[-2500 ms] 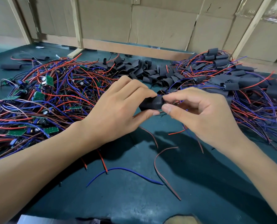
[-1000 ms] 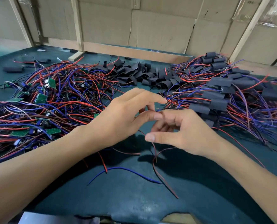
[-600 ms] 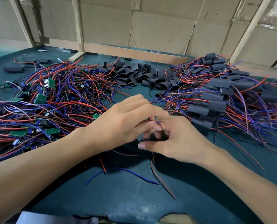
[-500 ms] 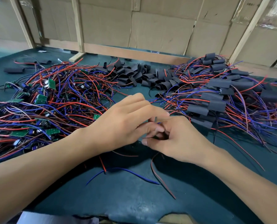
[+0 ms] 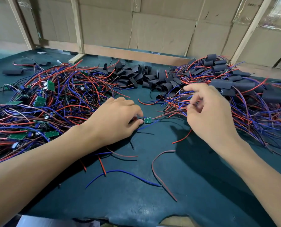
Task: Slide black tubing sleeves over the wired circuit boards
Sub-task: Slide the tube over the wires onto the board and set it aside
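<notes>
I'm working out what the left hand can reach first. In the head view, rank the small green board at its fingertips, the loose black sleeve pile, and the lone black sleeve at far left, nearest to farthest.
1. Small green board, held at the left hand's fingertips.
2. Loose black sleeve pile, beyond the hand, mid-table.
3. Lone black sleeve, far left rear.

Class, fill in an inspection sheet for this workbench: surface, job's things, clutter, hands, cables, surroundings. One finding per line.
Surface: dark green table top.
Job's things: bare green circuit board pinched by left hand; empty black sleeves heaped at the back; unsleeved boards left; sleeved boards right.
Clutter: loose sleeve far left.
Hands: right hand pinches the board's wires.
Cables: loose blue wire and red wire near the front.
Surroundings: cardboard wall, wooden posts.
</notes>
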Action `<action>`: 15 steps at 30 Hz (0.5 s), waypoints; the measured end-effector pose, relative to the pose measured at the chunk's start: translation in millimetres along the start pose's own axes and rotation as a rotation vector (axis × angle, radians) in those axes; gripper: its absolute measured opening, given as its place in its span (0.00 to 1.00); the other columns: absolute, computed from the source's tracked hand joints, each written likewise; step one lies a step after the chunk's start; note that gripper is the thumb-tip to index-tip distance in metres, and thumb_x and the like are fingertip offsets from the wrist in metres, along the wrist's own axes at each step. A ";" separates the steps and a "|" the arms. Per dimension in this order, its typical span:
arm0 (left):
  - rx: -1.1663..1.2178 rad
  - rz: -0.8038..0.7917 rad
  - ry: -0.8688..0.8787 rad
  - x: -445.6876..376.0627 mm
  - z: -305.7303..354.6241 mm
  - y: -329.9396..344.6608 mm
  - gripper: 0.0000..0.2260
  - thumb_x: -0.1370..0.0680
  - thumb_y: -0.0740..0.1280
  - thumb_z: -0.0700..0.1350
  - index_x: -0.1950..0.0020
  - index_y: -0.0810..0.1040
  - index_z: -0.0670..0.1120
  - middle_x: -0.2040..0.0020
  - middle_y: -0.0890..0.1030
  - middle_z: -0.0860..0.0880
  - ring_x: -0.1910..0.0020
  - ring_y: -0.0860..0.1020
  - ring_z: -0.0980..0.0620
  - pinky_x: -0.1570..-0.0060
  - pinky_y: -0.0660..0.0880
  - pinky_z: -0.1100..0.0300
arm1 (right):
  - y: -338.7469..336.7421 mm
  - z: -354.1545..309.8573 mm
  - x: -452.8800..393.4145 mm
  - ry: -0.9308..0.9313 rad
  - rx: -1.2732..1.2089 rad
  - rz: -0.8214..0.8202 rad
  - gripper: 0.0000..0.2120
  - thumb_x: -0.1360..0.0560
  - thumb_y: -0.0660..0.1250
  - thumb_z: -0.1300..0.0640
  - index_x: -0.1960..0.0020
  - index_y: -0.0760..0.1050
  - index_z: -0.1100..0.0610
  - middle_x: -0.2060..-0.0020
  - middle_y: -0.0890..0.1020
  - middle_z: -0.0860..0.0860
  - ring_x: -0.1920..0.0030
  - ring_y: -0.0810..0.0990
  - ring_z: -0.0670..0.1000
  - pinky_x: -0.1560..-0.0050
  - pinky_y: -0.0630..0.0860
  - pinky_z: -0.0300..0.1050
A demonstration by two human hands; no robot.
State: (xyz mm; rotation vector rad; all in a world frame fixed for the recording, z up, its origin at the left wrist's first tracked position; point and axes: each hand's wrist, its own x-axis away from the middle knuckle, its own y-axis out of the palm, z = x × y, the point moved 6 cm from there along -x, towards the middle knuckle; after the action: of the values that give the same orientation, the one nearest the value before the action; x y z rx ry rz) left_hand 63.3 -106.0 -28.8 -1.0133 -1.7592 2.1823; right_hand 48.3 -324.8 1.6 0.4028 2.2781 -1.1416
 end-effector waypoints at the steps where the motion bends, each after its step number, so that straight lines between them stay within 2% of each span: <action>1: -0.005 -0.001 0.000 -0.1 0.4 0.3 0.10 0.19 0.62 0.56 0.44 0.80 0.55 0.51 0.78 0.56 0.46 0.74 0.50 0.47 0.67 0.55 | -3.3 -5.1 1.2 -0.034 -0.008 0.040 0.25 0.29 0.66 0.70 0.37 0.78 0.49 0.55 0.76 0.45 0.57 0.76 0.49 0.49 0.75 0.51; 3: -0.004 0.000 -0.003 -0.2 0.9 1.0 0.09 0.19 0.62 0.54 0.45 0.81 0.55 0.51 0.78 0.56 0.46 0.73 0.50 0.47 0.67 0.56 | -6.7 -18.5 4.3 -0.146 0.010 0.107 0.22 0.28 0.67 0.68 0.36 0.78 0.53 0.53 0.78 0.47 0.51 0.77 0.54 0.44 0.74 0.52; 5: 0.009 0.006 0.017 0.1 2.0 1.0 0.08 0.19 0.63 0.52 0.46 0.81 0.53 0.51 0.78 0.54 0.46 0.73 0.49 0.46 0.69 0.54 | -1.1 -30.8 7.9 -0.277 0.012 0.083 0.16 0.25 0.69 0.63 0.38 0.80 0.55 0.52 0.81 0.48 0.49 0.78 0.55 0.41 0.73 0.54; 7: 0.017 -0.009 0.079 0.2 5.5 1.5 0.07 0.18 0.64 0.50 0.47 0.80 0.51 0.51 0.77 0.53 0.47 0.72 0.48 0.47 0.70 0.51 | 13.6 -35.6 12.4 -0.345 -0.014 -0.056 0.15 0.23 0.69 0.59 0.36 0.81 0.55 0.49 0.83 0.48 0.46 0.80 0.53 0.40 0.73 0.56; 10: -0.033 -0.014 0.185 2.5 14.3 2.2 0.06 0.18 0.63 0.49 0.46 0.78 0.48 0.51 0.76 0.50 0.49 0.73 0.46 0.50 0.71 0.48 | 43.0 -33.1 21.8 -0.354 0.031 -0.319 0.20 0.22 0.69 0.52 0.31 0.78 0.53 0.42 0.83 0.48 0.41 0.78 0.54 0.38 0.72 0.58; 12: -0.054 0.023 0.217 3.8 17.5 1.4 0.06 0.17 0.62 0.48 0.46 0.77 0.47 0.51 0.76 0.49 0.52 0.74 0.45 0.51 0.71 0.47 | 59.4 -30.1 25.8 -0.355 0.022 -0.460 0.19 0.21 0.70 0.51 0.31 0.77 0.50 0.48 0.83 0.46 0.46 0.77 0.54 0.41 0.72 0.56; 15: 0.013 0.026 0.169 2.3 16.6 0.5 0.09 0.16 0.57 0.50 0.43 0.74 0.48 0.52 0.78 0.51 0.51 0.76 0.45 0.48 0.70 0.48 | 58.4 -25.6 20.1 -0.375 -0.027 -0.433 0.13 0.23 0.74 0.55 0.38 0.83 0.52 0.60 0.78 0.43 0.56 0.73 0.50 0.50 0.71 0.51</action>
State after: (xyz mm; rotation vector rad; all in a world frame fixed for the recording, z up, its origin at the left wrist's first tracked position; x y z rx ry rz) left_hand 51.9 -118.3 -28.9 -1.1855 -1.6632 2.0526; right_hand 52.0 -269.2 -35.3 -0.3128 2.0885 -1.2625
